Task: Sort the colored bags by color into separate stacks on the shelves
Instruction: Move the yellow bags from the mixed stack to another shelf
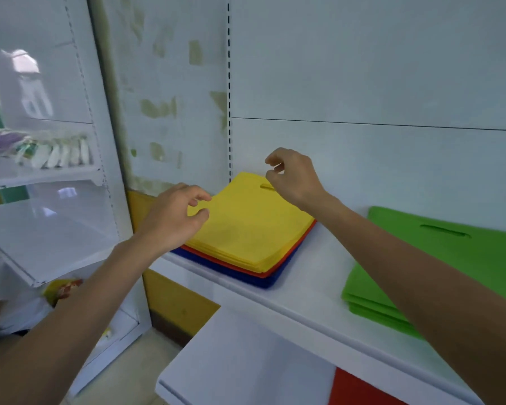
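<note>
1. Your left hand (173, 219) is over the near-left corner of the flat yellow fabric bags (246, 229). The fingers are loosely curled, the thumb and forefinger stand apart, and nothing is held. Whether the palm touches the stack cannot be told.
2. Your right hand (294, 178) is at the far edge of the same yellow bags, just beside the cut-out handle slot (266, 187). The fingers are curled with a gap between thumb and forefinger. No bag is caught between them.
3. The yellow bags lie on top of a mixed pile on the white shelf board (319, 273), up against the back panel. Under them a thin layer of red bags (293, 250) shows at the edge, and dark blue bags (257, 282) lie at the bottom.
4. A separate stack of flat green fabric bags (465, 249) lies on the same shelf to your right, well apart from the mixed pile. Your right forearm crosses in front of it.
5. On the lower white shelf (246, 361), a flat red sheet (360, 387) shows at the bottom edge of the view.
</note>
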A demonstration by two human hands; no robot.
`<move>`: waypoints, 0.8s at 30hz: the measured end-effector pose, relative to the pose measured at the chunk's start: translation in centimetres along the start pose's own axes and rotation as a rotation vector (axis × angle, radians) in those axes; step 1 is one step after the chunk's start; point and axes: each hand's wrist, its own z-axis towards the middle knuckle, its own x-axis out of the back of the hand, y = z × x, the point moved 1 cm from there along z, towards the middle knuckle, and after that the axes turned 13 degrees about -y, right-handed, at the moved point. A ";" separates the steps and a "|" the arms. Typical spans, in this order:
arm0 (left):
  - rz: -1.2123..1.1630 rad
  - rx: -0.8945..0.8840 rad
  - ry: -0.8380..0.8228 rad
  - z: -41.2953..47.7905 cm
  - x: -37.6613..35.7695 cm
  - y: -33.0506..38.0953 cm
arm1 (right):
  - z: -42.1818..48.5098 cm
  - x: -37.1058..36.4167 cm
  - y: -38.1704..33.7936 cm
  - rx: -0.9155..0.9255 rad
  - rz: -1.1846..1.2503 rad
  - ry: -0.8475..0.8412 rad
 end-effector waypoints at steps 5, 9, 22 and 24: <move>-0.020 -0.072 -0.097 4.5 -0.4 -3.2 | 1.3 0.1 1.5 -0.131 -0.101 0.071; -0.093 -0.031 -0.235 7.8 -0.5 -6.7 | 1.4 0.3 2.2 -0.264 -0.278 0.119; -0.181 -0.055 -0.355 10.9 -3.3 -12.7 | -1.2 -8.2 2.0 -0.987 -0.345 0.092; -0.229 -0.060 -0.267 10.8 -3.5 -12.8 | -1.3 -8.5 2.0 -1.017 -0.386 0.166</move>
